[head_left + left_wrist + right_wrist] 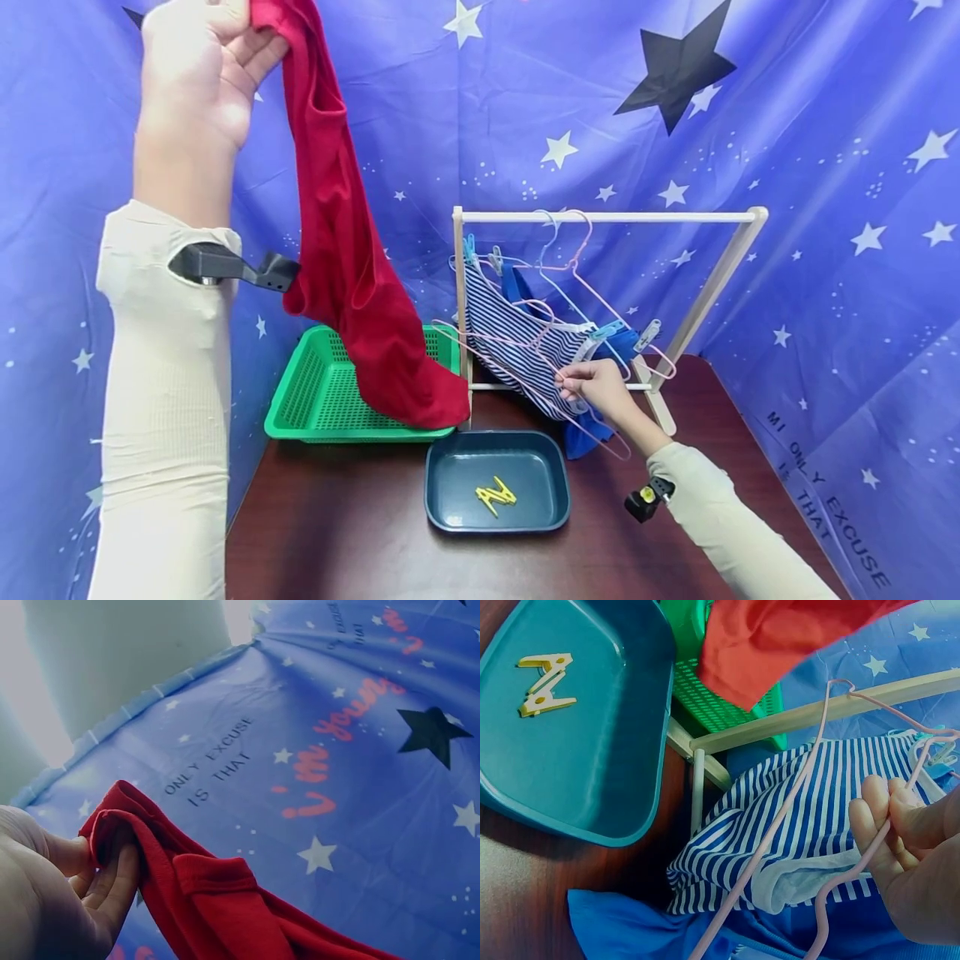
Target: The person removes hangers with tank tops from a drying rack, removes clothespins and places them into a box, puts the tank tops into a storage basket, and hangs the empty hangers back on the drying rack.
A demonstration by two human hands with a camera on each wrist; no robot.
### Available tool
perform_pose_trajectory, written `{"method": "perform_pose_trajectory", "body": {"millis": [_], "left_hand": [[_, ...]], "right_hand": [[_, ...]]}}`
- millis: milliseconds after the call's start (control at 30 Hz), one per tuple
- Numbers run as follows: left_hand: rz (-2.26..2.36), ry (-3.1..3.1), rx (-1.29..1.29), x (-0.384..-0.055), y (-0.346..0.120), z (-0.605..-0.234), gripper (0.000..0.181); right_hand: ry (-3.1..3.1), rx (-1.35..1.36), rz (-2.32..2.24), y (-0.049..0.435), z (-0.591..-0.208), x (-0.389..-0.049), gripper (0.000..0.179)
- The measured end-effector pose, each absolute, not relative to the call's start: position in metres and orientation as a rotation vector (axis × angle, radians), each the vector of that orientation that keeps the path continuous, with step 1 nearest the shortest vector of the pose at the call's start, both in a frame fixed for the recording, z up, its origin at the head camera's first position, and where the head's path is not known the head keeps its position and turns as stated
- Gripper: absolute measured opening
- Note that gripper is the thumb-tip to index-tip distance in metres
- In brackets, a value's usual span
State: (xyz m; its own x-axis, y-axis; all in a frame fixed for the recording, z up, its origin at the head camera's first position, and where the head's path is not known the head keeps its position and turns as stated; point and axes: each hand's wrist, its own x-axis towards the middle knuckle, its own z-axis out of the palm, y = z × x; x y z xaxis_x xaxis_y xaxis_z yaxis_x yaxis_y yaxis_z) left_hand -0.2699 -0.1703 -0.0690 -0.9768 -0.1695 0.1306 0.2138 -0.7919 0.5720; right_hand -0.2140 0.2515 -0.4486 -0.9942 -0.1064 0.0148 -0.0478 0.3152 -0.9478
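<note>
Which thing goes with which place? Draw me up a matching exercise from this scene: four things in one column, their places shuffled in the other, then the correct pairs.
Things:
1. Red garment
2. Yellow clips
3. Striped garment
4. Front pink hanger

Places:
A. hanging on the white-barred rack
B. pinched by the right hand
C. held up by the left hand
D. lying in the dark blue tray

Pairs: 1-C, 2-D, 3-A, 4-B
</note>
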Motion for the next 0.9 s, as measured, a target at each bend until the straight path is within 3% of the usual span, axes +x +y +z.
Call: {"method": "perform_pose_trajectory", "body": {"millis": [333,900], "left_hand": [[-2.762,-1.083,-0.026,-0.273,-0.157,-0.085,0.013],[-2.740,-1.173,-0.205,-0.260,-0.133,-0.087,0.007]], "right_hand": [[2.505,-0.135,-1.792,0.250,-0.450,-0.215,0.018],[2.472,-0.134,-1.830,0.248,-0.453,-0.214,0.020]]}}
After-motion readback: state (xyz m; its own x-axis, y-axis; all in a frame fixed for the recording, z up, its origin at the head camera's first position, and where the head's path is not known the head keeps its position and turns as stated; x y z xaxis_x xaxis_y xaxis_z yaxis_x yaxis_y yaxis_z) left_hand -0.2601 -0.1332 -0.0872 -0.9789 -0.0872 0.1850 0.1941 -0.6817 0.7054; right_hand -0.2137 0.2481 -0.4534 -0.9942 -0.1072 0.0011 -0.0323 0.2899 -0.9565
